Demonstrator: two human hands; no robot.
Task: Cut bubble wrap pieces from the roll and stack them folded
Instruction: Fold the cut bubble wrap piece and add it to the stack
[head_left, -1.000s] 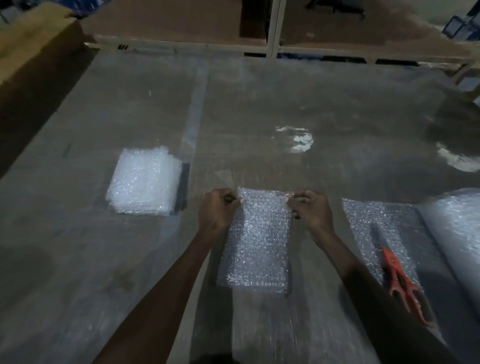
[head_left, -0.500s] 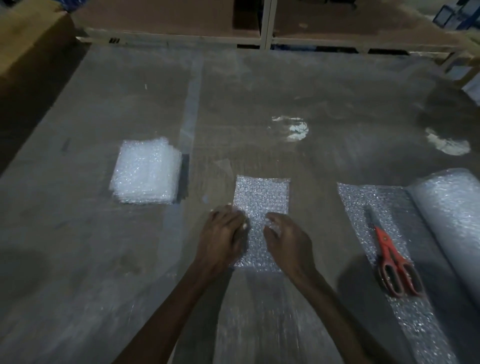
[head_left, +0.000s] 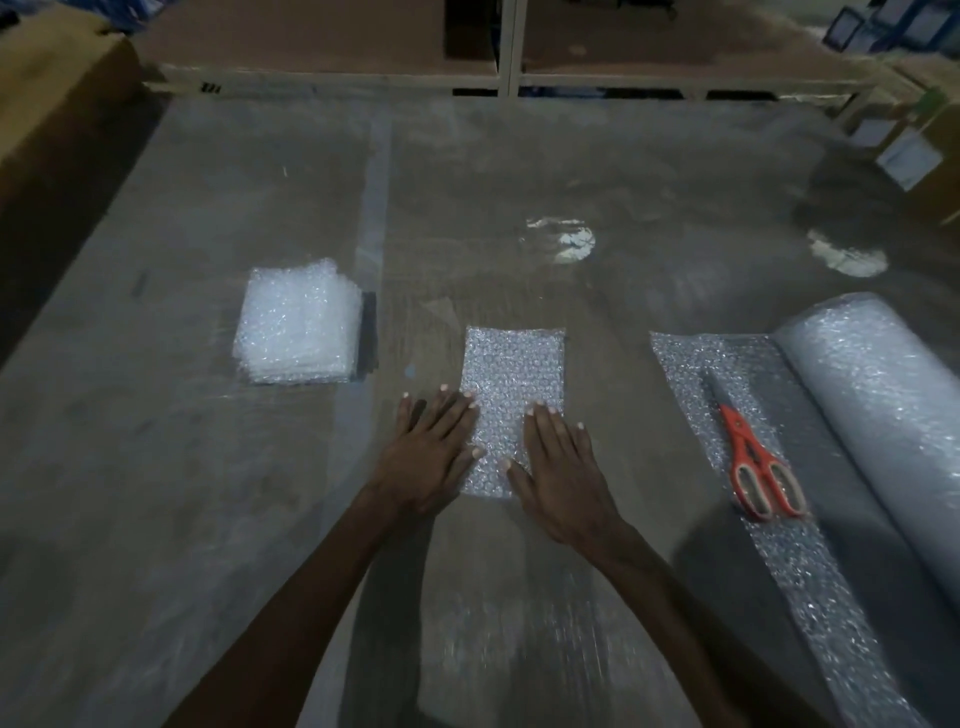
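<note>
Both the left hand (head_left: 427, 451) and right hand (head_left: 558, 470) press flat, fingers straight, on the near half of the folded clear bubble-wrap rectangle (head_left: 514, 371), long axis pointing away; the white stack of folded bubble-wrap pieces (head_left: 298, 325) lies up-left, nearer the left hand.

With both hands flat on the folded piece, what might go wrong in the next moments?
1. The folded piece is springy; once the left hand and right hand lift, it may open again.
2. The stack lies apart on the left; carrying the piece over could loosen the fold or land it crooked.
3. The scissors rest on the unrolled strip beside the roll; pulling more wrap might shift them.
</note>
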